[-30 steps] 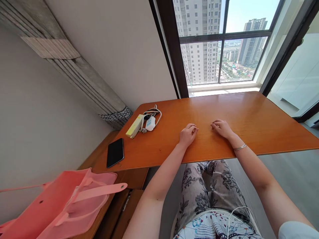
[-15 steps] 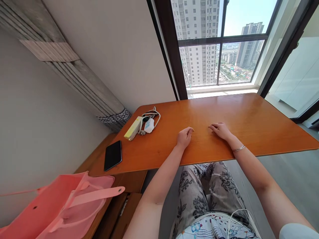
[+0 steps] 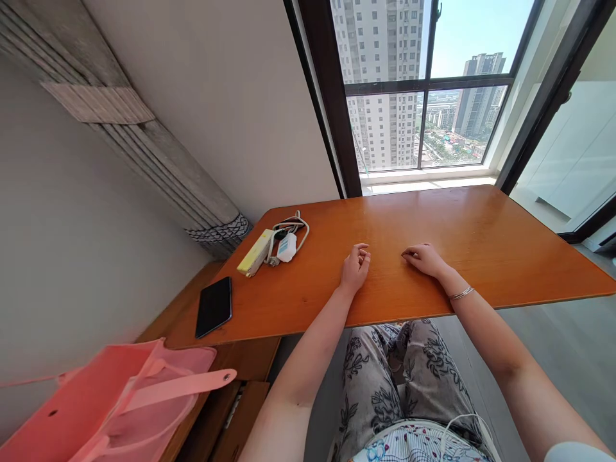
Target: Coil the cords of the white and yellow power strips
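My left hand [image 3: 356, 268] rests on the wooden table [image 3: 462, 218] near its front edge. Its fingers are loosely bent and the index finger stands apart; nothing shows in the hand. To the right, a short gap away, my right hand [image 3: 427, 259] lies on the same tabletop. Its fingers are curled together toward the left hand, with no object visible in them. A silver bracelet [image 3: 461, 292] circles the right wrist. Nearest to my left hand among the loose things is a white plug adapter [image 3: 287, 247] with a coiled white cable [image 3: 304, 235].
A yellow-and-white power strip [image 3: 255, 253] lies beside the cable. A black phone [image 3: 214, 307] is at the table's left front corner. Below it, a pink bag [image 3: 115, 391] stands open on a wooden cabinet. A window [image 3: 423, 128] is beyond the table, and a curtain [image 3: 158, 160] hangs left.
The fingers of my left hand have loosened from a closer curl, and the index finger has lifted apart. My right hand's fingers have curled slightly. The camera view has tilted up a little.
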Demonstrator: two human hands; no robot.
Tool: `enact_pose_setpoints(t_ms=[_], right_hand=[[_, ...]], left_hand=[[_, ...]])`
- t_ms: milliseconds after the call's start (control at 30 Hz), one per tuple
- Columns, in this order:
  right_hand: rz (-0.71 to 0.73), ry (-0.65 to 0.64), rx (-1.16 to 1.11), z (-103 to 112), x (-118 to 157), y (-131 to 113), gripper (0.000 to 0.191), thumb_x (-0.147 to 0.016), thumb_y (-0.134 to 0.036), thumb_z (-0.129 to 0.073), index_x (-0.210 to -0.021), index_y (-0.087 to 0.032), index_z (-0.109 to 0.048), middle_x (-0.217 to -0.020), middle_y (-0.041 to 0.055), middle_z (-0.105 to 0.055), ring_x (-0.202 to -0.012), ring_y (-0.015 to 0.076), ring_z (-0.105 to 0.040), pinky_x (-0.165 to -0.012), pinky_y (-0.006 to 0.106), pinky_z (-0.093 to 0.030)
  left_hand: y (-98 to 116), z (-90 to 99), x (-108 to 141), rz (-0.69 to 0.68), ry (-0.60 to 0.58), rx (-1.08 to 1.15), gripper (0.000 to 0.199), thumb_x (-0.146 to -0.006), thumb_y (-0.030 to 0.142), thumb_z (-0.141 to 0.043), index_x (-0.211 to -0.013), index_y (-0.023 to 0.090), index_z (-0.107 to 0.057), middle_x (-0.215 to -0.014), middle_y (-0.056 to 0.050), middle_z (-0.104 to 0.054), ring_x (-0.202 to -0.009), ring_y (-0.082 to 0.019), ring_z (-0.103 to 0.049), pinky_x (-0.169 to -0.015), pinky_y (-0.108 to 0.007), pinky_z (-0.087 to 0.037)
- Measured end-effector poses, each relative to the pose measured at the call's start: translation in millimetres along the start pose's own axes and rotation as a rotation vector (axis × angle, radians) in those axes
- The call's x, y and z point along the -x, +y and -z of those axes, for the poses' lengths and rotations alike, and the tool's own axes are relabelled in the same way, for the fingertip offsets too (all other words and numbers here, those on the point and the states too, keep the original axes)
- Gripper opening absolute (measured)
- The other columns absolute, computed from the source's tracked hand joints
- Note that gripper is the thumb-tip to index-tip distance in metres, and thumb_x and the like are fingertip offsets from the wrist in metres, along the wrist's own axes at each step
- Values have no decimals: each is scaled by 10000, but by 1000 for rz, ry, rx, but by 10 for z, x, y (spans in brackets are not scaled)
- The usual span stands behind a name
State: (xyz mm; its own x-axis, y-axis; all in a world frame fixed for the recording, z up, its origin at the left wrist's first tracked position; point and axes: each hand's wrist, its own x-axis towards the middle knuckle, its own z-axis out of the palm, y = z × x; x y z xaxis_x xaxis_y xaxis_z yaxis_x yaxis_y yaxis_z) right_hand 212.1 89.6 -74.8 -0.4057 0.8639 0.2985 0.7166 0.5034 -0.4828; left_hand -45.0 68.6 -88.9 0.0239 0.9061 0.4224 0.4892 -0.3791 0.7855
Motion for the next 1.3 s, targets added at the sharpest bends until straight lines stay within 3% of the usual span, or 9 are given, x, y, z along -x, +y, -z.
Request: enact_pose_setpoints(t_ms=[667, 1200, 1300], right_hand=[[5, 7, -16, -25, 3, 24, 171, -937, -259, -583, -946, -235, -752, -973, 40, -769, -925, 174, -691, -914, 333, -464], [11, 13, -20, -13, 3, 28, 171, -938, -248, -588, -958, -227, -757, -970, 45, -767, -897, 172, -692, -851, 299, -504], [11, 15, -20, -16, 2, 27, 166, -929, -238, -596, -951, -218, -760, -963, 48, -767, -879, 175, -693, -822, 292, -513]], left_hand=[[-10, -8, -3, 57, 20, 66, 170, -849, 293, -527, -974, 210, -606, -795, 4, -583, -579, -91, -506, -556, -220, -450], [5, -5, 5, 66, 20, 64, 181, -851, 306, -529, -985, 210, -603, -794, 6, -591, -555, -93, -506, -551, -236, -454], [4, 8, -28, 92, 64, 76, 183, -849, 299, -533, -997, 207, -589, -824, -3, -601, -556, -97, -517, -556, -247, -466]])
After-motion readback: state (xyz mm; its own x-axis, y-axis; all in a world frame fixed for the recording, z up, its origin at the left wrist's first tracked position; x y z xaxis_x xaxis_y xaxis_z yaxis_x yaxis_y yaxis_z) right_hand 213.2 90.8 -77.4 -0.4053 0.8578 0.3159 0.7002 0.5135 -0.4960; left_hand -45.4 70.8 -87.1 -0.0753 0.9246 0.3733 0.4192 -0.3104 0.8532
